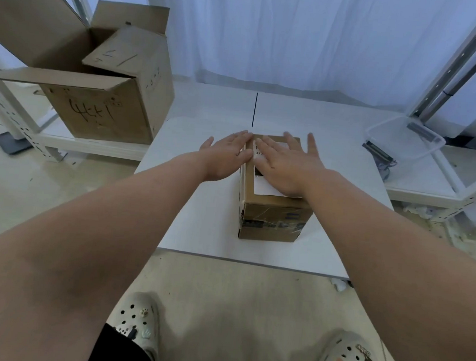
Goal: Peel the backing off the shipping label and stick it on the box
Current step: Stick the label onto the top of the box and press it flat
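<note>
Here, two hands — left hand (227, 156), right hand (286, 167) — one box (271, 217), one label (262, 186)

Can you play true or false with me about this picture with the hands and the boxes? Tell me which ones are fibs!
1. The white label lies on top of the small box. True.
2. The right hand is pressing flat on the label. True.
3. The left hand is curled into a fist. False: its fingers are stretched out flat at the box's left edge.
4. The big box on the left is taped shut. False: its flaps stand open.
5. A clear plastic tub sits off to the right. True.
6. The small box sits on the floor. False: it sits on the white table.
</note>
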A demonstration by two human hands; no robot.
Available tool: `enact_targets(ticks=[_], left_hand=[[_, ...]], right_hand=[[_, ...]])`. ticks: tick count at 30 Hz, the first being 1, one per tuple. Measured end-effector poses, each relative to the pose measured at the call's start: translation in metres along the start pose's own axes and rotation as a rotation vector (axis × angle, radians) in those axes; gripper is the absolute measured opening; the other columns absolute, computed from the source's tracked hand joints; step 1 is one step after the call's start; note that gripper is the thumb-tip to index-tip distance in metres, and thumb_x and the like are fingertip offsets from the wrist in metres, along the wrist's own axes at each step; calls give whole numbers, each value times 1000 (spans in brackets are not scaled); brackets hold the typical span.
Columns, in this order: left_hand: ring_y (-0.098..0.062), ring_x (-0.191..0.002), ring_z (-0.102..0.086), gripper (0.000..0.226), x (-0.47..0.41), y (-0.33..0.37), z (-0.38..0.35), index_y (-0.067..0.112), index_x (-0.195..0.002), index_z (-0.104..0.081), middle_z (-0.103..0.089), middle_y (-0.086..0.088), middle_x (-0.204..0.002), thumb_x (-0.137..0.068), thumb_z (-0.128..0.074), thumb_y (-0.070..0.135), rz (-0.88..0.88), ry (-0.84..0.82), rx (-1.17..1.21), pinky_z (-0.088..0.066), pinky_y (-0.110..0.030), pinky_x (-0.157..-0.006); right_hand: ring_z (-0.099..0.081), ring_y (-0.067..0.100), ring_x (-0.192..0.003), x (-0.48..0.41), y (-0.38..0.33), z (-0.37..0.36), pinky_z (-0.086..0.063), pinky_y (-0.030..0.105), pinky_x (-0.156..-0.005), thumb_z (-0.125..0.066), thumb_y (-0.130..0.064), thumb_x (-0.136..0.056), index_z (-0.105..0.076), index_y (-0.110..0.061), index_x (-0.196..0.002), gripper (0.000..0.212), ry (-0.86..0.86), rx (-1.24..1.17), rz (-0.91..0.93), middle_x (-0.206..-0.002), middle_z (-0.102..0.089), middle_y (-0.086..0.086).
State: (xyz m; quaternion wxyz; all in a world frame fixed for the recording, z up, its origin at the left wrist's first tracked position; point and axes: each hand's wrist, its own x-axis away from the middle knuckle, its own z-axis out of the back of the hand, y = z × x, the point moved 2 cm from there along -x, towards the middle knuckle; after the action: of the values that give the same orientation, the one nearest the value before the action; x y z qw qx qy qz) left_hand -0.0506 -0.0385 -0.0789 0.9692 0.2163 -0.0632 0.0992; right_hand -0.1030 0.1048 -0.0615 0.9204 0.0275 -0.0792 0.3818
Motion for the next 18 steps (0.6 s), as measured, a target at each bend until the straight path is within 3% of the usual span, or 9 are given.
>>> enact_targets(ticks=[5, 10, 18], left_hand=[[-13, -148, 0, 54, 1, 4, -1, 24, -152, -4, -3, 6, -161, -101, -16, 39, 15, -11, -34, 6, -46, -118], [-10, -148, 0, 53, 4, -2, 2, 23, -151, -4, -2, 7, -161, -102, -15, 38, 33, 1, -64, 6, -44, -118], [-12, -148, 5, 54, 4, 5, 1, 25, -152, -1, 3, 7, -161, -101, -13, 40, 25, 2, -125, 8, -48, -117]], right_hand=[[14, 25, -147, 14, 19, 1, 17, 59, -111, -11, -49, -97, -6, -30, -150, 56, 27, 57, -154, -160, 3, -9], [13, 26, -147, -1, -25, -2, 17, 60, -111, -9, -45, -99, -4, -40, -148, 50, 52, -43, -34, -160, 5, -8], [14, 27, -146, 7, 31, -1, 19, 62, -109, -7, -54, -96, -3, -45, -147, 52, 1, -4, -205, -160, 4, -7]])
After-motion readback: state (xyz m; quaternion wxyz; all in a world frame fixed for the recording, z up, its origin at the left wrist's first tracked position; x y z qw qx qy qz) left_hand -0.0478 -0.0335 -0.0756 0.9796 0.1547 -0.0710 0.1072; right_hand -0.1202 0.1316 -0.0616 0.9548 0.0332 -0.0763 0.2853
